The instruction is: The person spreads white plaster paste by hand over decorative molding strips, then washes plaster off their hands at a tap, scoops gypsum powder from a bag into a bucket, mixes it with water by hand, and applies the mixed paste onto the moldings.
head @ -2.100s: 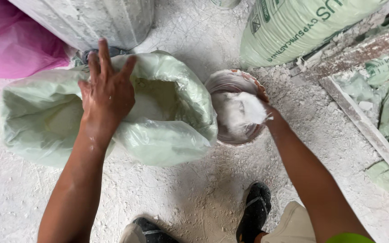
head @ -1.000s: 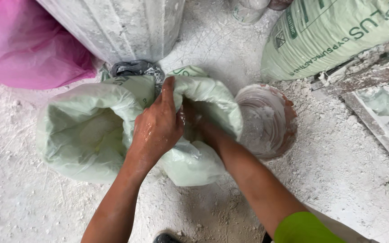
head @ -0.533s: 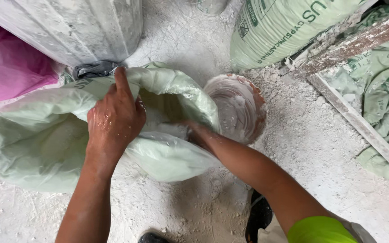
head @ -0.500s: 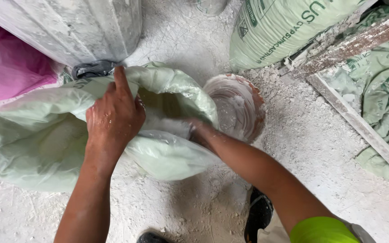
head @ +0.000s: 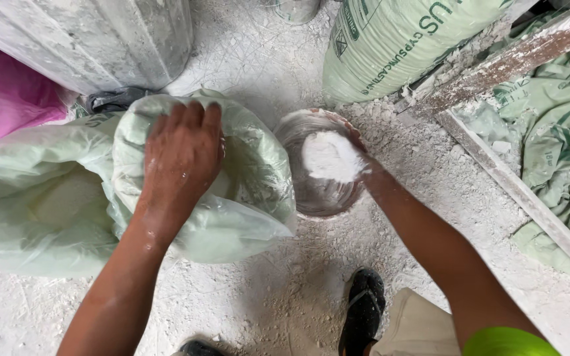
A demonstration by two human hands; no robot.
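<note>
A pale green plastic bag point(head: 41, 198) lies on its side on the powdery floor, its mouth facing right. My left hand point(head: 183, 155) presses down on the upper rim of that mouth, fingers curled over the edge. Just right of the bag stands a round, powder-smeared bowl point(head: 295, 135). My right hand point(head: 363, 165) is cupped over the bowl and carries a heap of white powder point(head: 330, 157). The fingers under the heap are mostly hidden by it.
A full green-printed sack point(head: 397, 39) leans at the top right, beside a dusty wooden plank point(head: 509, 56) and crumpled empty sacks point(head: 555, 145). A pink bag point(head: 8, 105) and a grey-white sack point(head: 100, 39) stand at the top left. My black shoe point(head: 363, 310) is near the bottom.
My right hand has come out of the bag's mouth with a handful of white powder and moved right over the bowl. My left hand has stayed on the bag's rim.
</note>
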